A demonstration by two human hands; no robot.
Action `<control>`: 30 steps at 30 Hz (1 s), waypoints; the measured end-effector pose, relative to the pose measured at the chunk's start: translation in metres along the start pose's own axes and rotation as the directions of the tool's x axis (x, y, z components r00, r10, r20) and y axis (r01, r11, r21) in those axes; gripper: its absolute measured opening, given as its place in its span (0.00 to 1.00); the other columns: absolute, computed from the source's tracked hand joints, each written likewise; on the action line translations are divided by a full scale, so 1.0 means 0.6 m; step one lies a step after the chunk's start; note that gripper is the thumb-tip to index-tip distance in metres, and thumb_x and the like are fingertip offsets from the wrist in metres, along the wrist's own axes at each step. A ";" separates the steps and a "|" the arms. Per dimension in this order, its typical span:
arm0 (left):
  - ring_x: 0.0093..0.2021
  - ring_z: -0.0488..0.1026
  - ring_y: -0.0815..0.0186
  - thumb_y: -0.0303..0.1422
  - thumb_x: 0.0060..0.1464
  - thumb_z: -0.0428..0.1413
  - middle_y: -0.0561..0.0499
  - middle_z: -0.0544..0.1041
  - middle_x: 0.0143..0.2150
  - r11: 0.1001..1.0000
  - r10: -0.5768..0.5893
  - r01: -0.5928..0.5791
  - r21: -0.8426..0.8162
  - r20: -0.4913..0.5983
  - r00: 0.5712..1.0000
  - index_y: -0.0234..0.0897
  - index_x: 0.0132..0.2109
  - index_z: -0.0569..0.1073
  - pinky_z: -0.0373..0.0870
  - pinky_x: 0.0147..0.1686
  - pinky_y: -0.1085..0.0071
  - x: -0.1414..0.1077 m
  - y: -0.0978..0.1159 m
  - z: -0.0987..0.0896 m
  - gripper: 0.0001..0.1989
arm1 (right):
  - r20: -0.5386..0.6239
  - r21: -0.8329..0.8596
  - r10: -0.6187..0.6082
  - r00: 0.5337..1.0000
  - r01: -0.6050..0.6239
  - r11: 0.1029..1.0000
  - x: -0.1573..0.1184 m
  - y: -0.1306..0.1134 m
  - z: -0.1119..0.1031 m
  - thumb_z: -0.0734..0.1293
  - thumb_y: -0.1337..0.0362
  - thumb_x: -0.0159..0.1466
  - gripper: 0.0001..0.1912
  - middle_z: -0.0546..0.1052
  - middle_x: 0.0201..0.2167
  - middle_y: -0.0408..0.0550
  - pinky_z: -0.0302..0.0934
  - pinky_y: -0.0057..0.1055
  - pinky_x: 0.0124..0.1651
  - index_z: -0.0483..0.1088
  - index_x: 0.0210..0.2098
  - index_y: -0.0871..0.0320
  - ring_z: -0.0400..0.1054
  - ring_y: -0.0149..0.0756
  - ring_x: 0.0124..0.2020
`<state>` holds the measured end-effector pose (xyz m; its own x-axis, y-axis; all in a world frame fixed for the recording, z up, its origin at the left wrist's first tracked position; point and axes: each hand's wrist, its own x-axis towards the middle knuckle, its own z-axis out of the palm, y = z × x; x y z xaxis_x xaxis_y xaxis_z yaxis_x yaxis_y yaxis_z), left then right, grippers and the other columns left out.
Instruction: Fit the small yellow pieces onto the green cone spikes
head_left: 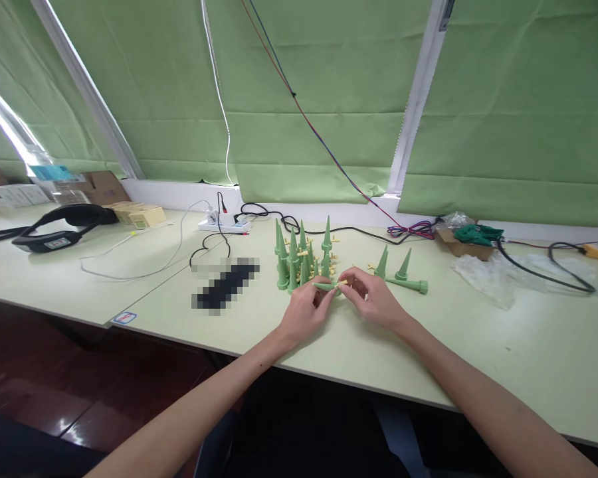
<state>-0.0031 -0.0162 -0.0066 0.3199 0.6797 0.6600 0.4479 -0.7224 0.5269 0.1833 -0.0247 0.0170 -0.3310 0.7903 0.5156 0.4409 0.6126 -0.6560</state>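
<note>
My left hand (306, 312) is closed around a green cone-shaped plastic spike (323, 286), which lies nearly level just above the table. Fingertips of my right hand (373, 299) pinch a small yellow valve-like piece (343, 283) at the spike's wider end. Whether the two parts are fully joined is hidden by the fingers. Behind my left hand, several similar green spikes (282, 271) stand upright in a cluster, with yellow pieces sticking out of their sides. Beyond my right hand are two upright spikes (403, 267) and one green spike lying down (414, 285).
A white power strip (224, 225) and black cables run along the back. Far left rest a black headset (54, 239) and yellowish boxes (144, 216). A cardboard box (463, 245) and clear plastic bags (483, 275) are at right. A pixelated dark patch covers the table left of the cluster.
</note>
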 end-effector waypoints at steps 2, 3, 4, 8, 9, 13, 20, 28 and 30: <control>0.23 0.69 0.74 0.34 0.63 0.52 0.49 0.78 0.39 1.000 -0.005 0.005 -0.008 -0.034 0.999 0.34 0.40 0.71 0.65 0.24 0.75 -0.001 -0.002 0.001 0.07 | 0.006 0.012 -0.020 1.000 0.020 1.000 0.000 0.001 0.000 0.62 0.60 0.67 0.07 0.71 0.29 0.43 0.57 0.27 0.29 0.67 0.41 0.56 0.61 0.29 0.25; 0.23 0.69 0.75 0.34 0.63 0.52 0.48 0.77 0.41 1.000 -0.011 0.011 -0.009 -0.047 0.999 0.34 0.39 0.71 0.65 0.24 0.75 -0.001 -0.003 0.001 0.07 | 0.004 0.016 -0.029 1.000 0.029 0.999 0.000 0.002 0.000 0.62 0.60 0.67 0.07 0.71 0.30 0.44 0.58 0.27 0.29 0.67 0.42 0.57 0.62 0.29 0.25; 0.23 0.69 0.75 0.34 0.63 0.52 0.48 0.77 0.42 1.000 -0.019 0.019 -0.008 -0.057 0.998 0.34 0.38 0.70 0.66 0.24 0.74 -0.001 -0.004 0.002 0.07 | -0.002 0.016 -0.039 0.999 0.039 0.999 0.000 0.003 0.000 0.62 0.61 0.67 0.08 0.71 0.31 0.44 0.59 0.27 0.30 0.67 0.42 0.57 0.63 0.29 0.26; 0.24 0.70 0.74 0.33 0.63 0.51 0.48 0.77 0.41 1.000 -0.006 0.006 -0.001 -0.049 0.999 0.34 0.39 0.70 0.68 0.25 0.74 -0.002 -0.006 0.002 0.07 | -0.031 -0.008 -0.076 0.997 0.076 0.997 0.001 0.009 0.004 0.62 0.61 0.67 0.07 0.71 0.28 0.43 0.58 0.27 0.29 0.68 0.40 0.57 0.61 0.29 0.25; 0.25 0.71 0.73 0.33 0.63 0.51 0.48 0.78 0.41 1.000 0.013 -0.013 -0.001 -0.043 0.999 0.34 0.40 0.70 0.69 0.26 0.74 -0.002 -0.006 0.002 0.07 | -0.038 -0.018 -0.082 0.996 0.081 0.997 0.001 0.010 0.005 0.62 0.61 0.68 0.07 0.70 0.27 0.43 0.57 0.27 0.29 0.68 0.39 0.57 0.60 0.29 0.25; 0.31 0.75 0.70 0.32 0.64 0.51 0.47 0.78 0.43 0.993 0.108 -0.108 0.041 -0.009 0.994 0.35 0.47 0.71 0.72 0.31 0.73 -0.003 -0.004 0.000 0.08 | -0.075 -0.057 -0.074 0.994 0.070 0.996 0.001 0.012 0.008 0.61 0.61 0.69 0.10 0.67 0.22 0.40 0.53 0.28 0.29 0.65 0.32 0.57 0.57 0.29 0.23; 0.33 0.74 0.68 0.26 0.64 0.46 0.47 0.78 0.39 0.953 0.252 -0.266 0.148 0.105 0.962 0.38 0.59 0.68 0.70 0.32 0.73 -0.007 -0.009 -0.003 0.18 | -0.149 -0.134 0.025 0.988 -0.045 0.990 0.003 0.017 0.012 0.57 0.59 0.70 0.18 0.58 0.19 0.37 0.46 0.28 0.27 0.53 0.25 0.56 0.49 0.28 0.21; 0.33 0.74 0.69 0.28 0.64 0.46 0.46 0.76 0.48 0.967 0.224 -0.239 0.089 0.147 0.963 0.41 0.61 0.64 0.70 0.33 0.72 -0.009 0.002 -0.004 0.19 | -0.185 -0.106 0.132 0.974 -0.153 0.982 0.006 0.014 0.013 0.54 0.56 0.70 0.22 0.55 0.17 0.38 0.45 0.30 0.27 0.50 0.21 0.56 0.48 0.29 0.21; 0.27 0.71 0.71 0.31 0.64 0.47 0.46 0.76 0.48 0.987 0.130 -0.141 0.072 0.140 0.982 0.39 0.60 0.63 0.67 0.29 0.73 -0.008 0.006 -0.004 0.18 | -0.221 -0.064 0.149 0.964 -0.167 0.984 0.007 0.011 0.010 0.55 0.55 0.70 0.22 0.57 0.18 0.38 0.47 0.30 0.27 0.52 0.21 0.56 0.51 0.29 0.21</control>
<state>-0.0051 -0.0222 -0.0068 0.4893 0.5913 0.6411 0.4577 -0.7998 0.3884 0.1799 -0.0176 0.0115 -0.0685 0.8508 0.5210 0.5426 0.4700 -0.6962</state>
